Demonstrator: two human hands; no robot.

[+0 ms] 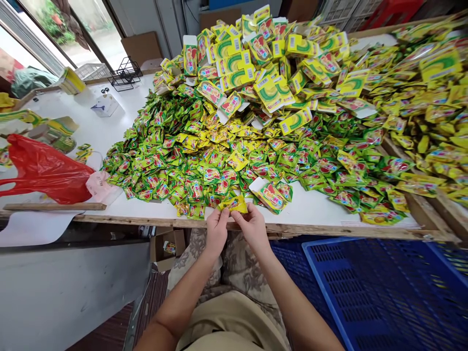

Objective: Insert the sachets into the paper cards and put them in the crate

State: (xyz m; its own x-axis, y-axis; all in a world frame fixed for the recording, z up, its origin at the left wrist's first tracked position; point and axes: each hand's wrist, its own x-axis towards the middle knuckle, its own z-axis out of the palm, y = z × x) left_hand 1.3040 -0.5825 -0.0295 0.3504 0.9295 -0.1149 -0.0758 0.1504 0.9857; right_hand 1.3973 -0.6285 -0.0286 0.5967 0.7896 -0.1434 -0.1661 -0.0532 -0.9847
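Observation:
At the table's front edge, my left hand and my right hand pinch a small yellow candy packet between thumbs and fingers, one at each end. Just right of my right hand lies an open printed carton on its side, its white flap up. Behind my hands spreads a large heap of green candy packets, with yellow packets mixed in. Flattened and folded yellow cartons are piled on top of the heap at the back.
A red plastic bag rests at the left, near a white box and a black wire rack. Wooden strips divide off more yellow packets at the right. Below stands a blue crate; a small cardboard box sits under the table.

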